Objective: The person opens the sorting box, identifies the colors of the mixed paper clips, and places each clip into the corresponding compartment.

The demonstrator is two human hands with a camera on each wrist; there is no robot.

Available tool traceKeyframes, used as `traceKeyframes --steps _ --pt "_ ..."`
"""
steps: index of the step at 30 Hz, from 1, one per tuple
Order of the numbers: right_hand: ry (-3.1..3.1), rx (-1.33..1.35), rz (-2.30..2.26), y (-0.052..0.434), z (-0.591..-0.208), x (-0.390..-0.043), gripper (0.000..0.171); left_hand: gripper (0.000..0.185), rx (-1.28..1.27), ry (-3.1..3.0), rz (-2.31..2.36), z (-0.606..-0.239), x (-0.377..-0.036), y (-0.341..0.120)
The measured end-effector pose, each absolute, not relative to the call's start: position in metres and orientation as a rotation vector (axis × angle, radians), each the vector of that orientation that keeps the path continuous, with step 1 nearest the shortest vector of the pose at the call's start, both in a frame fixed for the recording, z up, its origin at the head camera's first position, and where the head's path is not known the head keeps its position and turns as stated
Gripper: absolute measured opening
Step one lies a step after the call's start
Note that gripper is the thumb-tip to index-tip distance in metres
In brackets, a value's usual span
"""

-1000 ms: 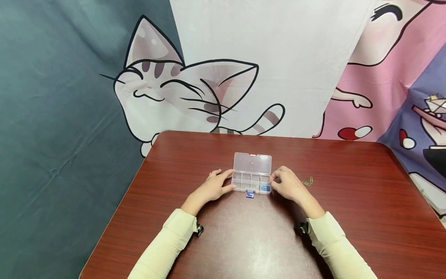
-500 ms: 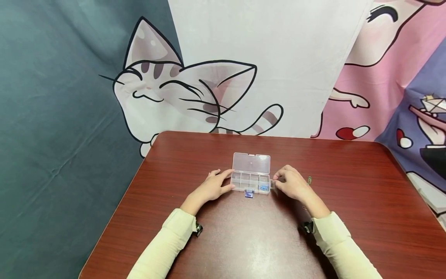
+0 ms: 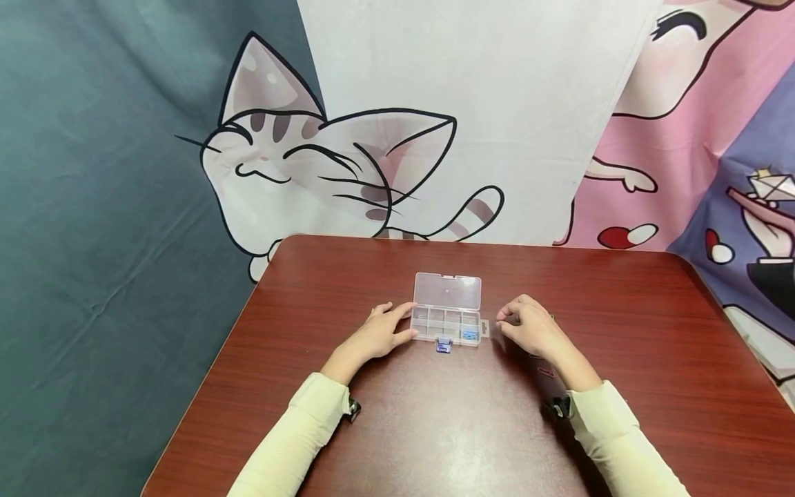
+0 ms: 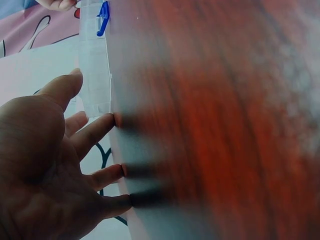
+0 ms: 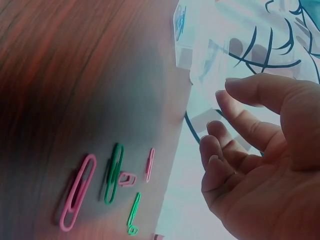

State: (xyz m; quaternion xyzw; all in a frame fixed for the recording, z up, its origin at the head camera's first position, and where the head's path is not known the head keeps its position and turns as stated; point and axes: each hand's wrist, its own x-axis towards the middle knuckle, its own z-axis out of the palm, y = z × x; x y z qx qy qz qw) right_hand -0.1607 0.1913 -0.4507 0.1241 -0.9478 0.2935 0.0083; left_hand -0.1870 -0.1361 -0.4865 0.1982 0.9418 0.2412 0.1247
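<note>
A clear plastic compartment box [image 3: 447, 324] lies on the table with its lid [image 3: 448, 290] folded back and a blue latch [image 3: 444, 345] at its near edge. Something small and blue [image 3: 470, 335] sits in its right-hand compartment. My left hand [image 3: 397, 326] rests flat beside the box, thumb and forefinger touching its left end. In the left wrist view its straight fingers [image 4: 97, 127] lie on the table next to the box [image 4: 95, 65]. My right hand [image 3: 512, 323] hovers just right of the box, fingers loosely curled and empty. In the right wrist view, several pink and green paper clips [image 5: 114, 172] lie on the table beneath it.
The red-brown wooden table [image 3: 435, 428] has rounded corners and a far edge against cartoon cat backdrops [image 3: 323, 166]. The paper clips are hidden behind my right hand in the head view.
My right hand has let go of the box's right end and moved right, over the paper clips. The left hand and the box have stayed put.
</note>
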Motion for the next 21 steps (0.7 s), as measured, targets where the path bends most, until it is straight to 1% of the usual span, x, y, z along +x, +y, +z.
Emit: traceKeyframes --steps 21 --pt "-2.951 0.356 0.931 0.221 -0.454 -0.157 0.004 0.061 0.574 2.739 0.697 -0.485 -0.187 -0.135"
